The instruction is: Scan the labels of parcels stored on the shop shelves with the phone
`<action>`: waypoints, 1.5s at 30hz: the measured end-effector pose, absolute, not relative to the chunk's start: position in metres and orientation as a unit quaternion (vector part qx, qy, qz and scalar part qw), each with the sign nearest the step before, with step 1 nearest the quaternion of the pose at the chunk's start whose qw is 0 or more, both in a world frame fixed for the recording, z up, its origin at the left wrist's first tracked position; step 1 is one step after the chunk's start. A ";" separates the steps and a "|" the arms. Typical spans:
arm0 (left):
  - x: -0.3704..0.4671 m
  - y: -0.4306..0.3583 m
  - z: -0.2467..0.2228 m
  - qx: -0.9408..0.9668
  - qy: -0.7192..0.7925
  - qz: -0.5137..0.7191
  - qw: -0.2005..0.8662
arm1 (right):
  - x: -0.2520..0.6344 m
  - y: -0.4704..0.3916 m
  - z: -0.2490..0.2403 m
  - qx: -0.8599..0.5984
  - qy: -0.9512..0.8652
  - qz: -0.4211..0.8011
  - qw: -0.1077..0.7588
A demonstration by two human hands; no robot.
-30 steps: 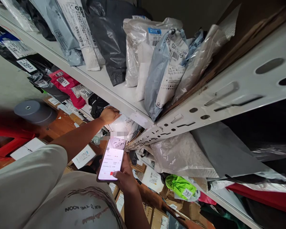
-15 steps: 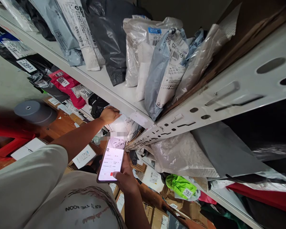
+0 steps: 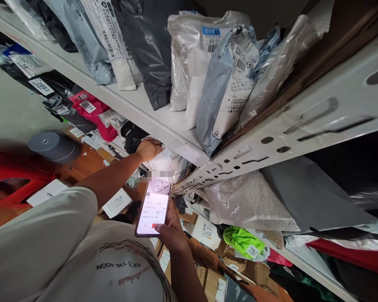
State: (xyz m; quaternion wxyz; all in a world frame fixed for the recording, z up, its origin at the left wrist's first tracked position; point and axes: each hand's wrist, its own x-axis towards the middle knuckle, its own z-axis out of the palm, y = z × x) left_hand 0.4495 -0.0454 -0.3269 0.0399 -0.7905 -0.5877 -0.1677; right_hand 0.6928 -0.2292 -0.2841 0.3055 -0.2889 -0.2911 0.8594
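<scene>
Phone (image 3: 152,210), brightly lit, held in right hand (image 3: 172,233), labelled white parcel (image 3: 164,162) under left hand (image 3: 148,149), that grip unclear

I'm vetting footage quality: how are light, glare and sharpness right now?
Head view throughout: the phone glows, its small text mostly unreadable; the white parcel by the left hand is brightly lit; the dark grey bag shows sheen; the red object at left looks blurred; a pixelated patch overlaps the phone's top edge.
</scene>
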 end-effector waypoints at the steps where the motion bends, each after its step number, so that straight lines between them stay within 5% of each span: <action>1: 0.449 -0.045 -0.327 -0.790 -0.588 -0.168 0.040 | 0.693 -0.230 -0.284 -0.291 -0.289 0.859 0.307; 45: 0.451 -0.046 -0.324 -0.790 -0.589 -0.163 0.052 | 0.688 -0.233 -0.273 -0.301 -0.266 0.850 0.340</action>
